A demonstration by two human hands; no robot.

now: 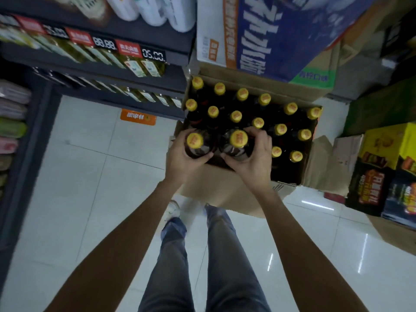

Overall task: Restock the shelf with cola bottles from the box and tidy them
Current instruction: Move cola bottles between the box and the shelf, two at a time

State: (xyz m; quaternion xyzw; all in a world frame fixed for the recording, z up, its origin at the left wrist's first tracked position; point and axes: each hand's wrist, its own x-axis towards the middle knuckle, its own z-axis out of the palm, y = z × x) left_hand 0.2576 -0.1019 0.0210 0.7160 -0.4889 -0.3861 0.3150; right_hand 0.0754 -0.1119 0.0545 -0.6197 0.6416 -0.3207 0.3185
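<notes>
Both forearms reach down over the open cardboard box [227, 188], each hand wrapped round a dark cola bottle at the box's near left corner. Fingers of the left hand [180, 161] curl about the left bottle [195, 143], which is at the box's left edge; the right hand [254, 158] grips the right bottle [238, 140] just beside it, the two bottles almost touching. Behind them in the box stand the other yellow-capped bottles [236, 116] in upright rows. Left of the box runs the dark shelf [135, 86] with pale bottles and price tags [153, 55]. A blue carton [281, 34] sits beyond the box's far edge, and yellow-and-black cartons [382, 172] are to its right on the white tiled floor [90, 176].
</notes>
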